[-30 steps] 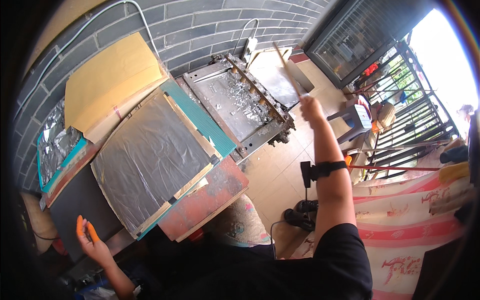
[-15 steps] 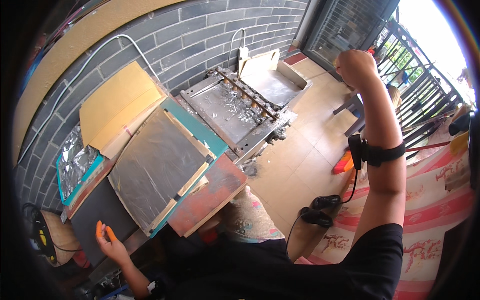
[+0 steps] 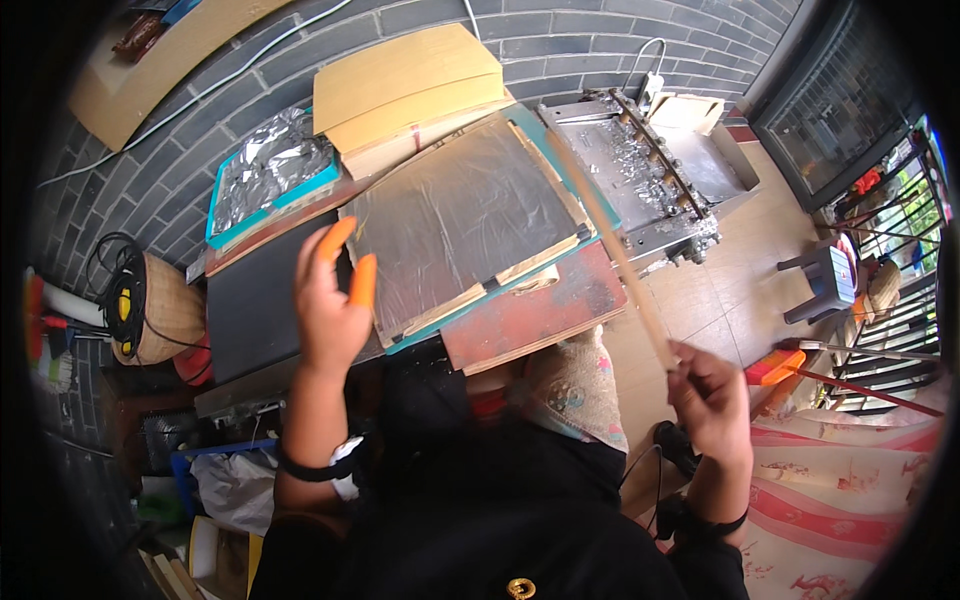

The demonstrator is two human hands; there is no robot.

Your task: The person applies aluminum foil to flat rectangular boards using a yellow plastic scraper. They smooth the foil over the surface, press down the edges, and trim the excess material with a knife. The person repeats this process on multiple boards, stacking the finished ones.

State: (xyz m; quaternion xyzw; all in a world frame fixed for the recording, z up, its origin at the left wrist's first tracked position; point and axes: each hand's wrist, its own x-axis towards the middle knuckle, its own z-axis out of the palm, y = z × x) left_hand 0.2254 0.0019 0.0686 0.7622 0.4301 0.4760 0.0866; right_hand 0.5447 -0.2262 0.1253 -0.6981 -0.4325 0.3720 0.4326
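Note:
My right hand (image 3: 712, 405) is closed on the lower end of a long thin wooden stick (image 3: 640, 285), which slants up and to the left, slightly blurred. Over the left part of the bench my left hand (image 3: 335, 310) is open and holds nothing, its thumb and a finger apart and capped with orange finger covers. Beside it lies a stack of thin dark sheets (image 3: 470, 210) with clips along its edge, resting on a teal board (image 3: 610, 210). A worn reddish board (image 3: 560, 310) sticks out below that.
Behind the stack are tan card sheets (image 3: 410, 85) and a teal tray (image 3: 215, 225) of crumpled foil. A black panel (image 3: 260, 300) lies at left, near a wicker basket (image 3: 170, 300). A metal frame machine (image 3: 620, 160) with foil scraps stands beyond; a grey stool (image 3: 825, 280) and an orange broom (image 3: 775, 367) are at right.
My right hand has come down from high on the right, and the wooden stick now shows in it. My left hand has risen toward the dark sheets. The view has shifted.

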